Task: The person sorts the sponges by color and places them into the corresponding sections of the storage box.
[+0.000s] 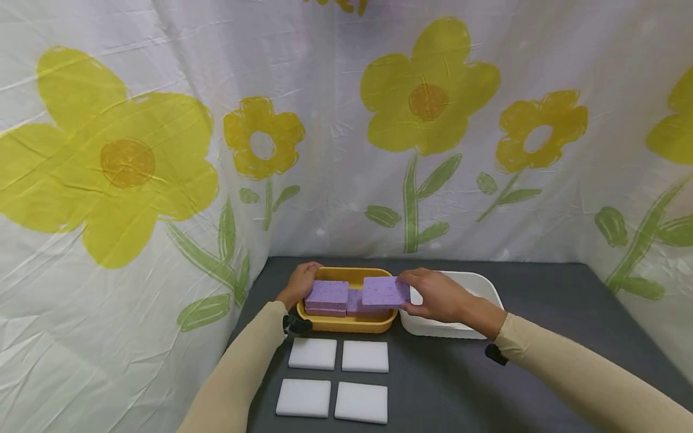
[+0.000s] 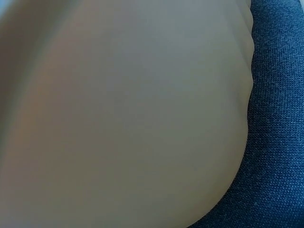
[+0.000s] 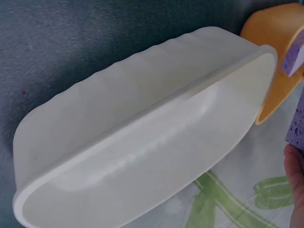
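My right hand (image 1: pixel 435 294) pinches a purple sponge (image 1: pixel 385 291) by its right edge, over the right part of a yellow bin (image 1: pixel 346 326). In the right wrist view that sponge (image 3: pixel 297 126) shows at the right edge, with fingers (image 3: pixel 294 166) against it. My left hand (image 1: pixel 300 284) grips the bin's left rim. Inside the bin lie stacked purple sponges (image 1: pixel 328 291) on the left, and a lower purple sponge (image 1: pixel 354 300) beside them, partly hidden by the held one. A white bin (image 1: pixel 449 332) stands right of the yellow one, partly behind my right hand.
Several white rectangular pads, such as the near right pad (image 1: pixel 361 403), lie in two rows before the yellow bin. Everything stands on a dark grey tabletop (image 1: pixel 541 313). A flower-printed curtain (image 1: pixel 335 198) hangs behind and at the sides. A blurred, pale surface (image 2: pixel 133 114) fills most of the left wrist view.
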`<state>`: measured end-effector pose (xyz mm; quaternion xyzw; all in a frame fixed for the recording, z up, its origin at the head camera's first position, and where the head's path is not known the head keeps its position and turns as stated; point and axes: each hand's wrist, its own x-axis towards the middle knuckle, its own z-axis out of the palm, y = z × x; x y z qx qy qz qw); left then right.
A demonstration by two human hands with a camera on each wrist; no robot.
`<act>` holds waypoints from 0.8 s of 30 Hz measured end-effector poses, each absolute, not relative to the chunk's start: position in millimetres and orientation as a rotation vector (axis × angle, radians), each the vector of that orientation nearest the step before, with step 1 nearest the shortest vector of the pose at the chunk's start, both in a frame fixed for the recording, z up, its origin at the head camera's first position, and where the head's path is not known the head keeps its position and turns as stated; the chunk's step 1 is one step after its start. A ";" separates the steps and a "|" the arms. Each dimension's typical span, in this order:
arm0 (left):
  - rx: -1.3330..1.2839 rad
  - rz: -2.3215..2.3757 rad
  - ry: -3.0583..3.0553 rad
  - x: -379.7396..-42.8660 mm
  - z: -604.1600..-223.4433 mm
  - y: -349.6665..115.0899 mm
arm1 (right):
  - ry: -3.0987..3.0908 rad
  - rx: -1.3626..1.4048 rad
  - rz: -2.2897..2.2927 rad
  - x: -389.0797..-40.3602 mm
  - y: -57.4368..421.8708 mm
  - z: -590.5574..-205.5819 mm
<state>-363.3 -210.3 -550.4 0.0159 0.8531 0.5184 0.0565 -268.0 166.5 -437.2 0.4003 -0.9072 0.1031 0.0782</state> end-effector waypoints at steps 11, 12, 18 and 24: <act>0.034 1.568 2.589 -360.6 -546.8 -207.9 | -2.792 1.157 0.325 -282.0 152.0 -454.6; 0.032 1.567 2.589 -359.6 -546.1 -207.4 | -2.801 1.153 0.326 -282.6 151.0 -456.4; 0.025 1.559 2.602 -355.8 -544.0 -206.2 | -2.843 1.125 0.345 -285.1 144.6 -465.4; 0.035 1.568 2.596 -356.4 -544.1 -208.6 | -2.864 1.106 0.369 -289.1 137.7 -469.9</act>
